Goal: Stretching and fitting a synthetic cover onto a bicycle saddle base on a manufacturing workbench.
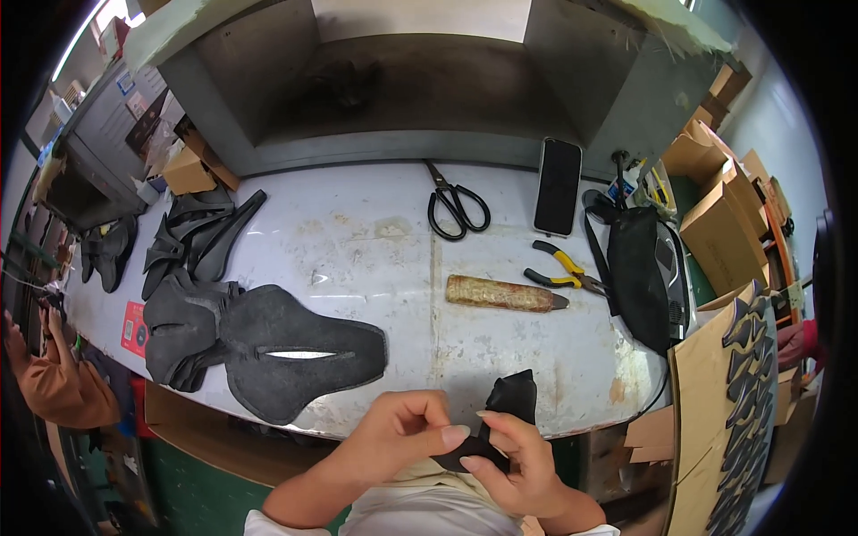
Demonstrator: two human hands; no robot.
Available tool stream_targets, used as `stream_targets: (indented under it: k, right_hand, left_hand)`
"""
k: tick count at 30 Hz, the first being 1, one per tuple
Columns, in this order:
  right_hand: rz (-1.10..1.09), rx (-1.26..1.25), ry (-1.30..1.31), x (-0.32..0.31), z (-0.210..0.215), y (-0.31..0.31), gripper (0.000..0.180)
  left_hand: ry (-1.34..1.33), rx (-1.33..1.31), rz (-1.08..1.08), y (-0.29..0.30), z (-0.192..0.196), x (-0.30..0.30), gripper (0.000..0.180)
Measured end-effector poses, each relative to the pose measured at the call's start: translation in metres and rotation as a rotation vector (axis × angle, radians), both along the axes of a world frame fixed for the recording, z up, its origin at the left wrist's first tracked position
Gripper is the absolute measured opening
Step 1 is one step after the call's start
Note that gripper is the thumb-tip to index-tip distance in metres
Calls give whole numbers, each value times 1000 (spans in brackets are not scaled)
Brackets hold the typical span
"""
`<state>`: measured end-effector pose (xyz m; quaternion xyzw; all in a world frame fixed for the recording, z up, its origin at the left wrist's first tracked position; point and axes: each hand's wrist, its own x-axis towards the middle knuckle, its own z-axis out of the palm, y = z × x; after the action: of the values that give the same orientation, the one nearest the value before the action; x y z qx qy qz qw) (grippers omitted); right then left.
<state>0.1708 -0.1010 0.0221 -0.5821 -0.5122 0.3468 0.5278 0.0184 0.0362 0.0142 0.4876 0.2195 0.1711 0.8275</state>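
Note:
My left hand and my right hand meet just below the front edge of the worn white workbench. Both pinch a small black piece of material, whose upper end sticks up between the fingers. To the left, a large black saddle-shaped pad with a long slot lies flat near the bench edge, on top of more black pieces.
Black-handled scissors, a dark phone, yellow-handled pliers and a wrapped stick-like tool lie on the bench. A black bag sits at right. Stacked black pads at left, cardboard boxes right. Another person's orange sleeve far left.

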Motion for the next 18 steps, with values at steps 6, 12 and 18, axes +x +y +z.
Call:
stream_targets:
  k: [6, 12, 18]
  right_hand:
    - [1, 136, -36, 0, -4, 0, 51]
    - [4, -2, -198, 6, 8, 6, 33]
    - [-49, -3, 9, 0, 1, -5, 38]
  left_hand:
    - [-144, -606, -91, -6, -10, 7, 16]
    - [88, 93, -2, -2, 17, 1, 19]
    - [-16, 921, 71, 0, 22, 5, 10]
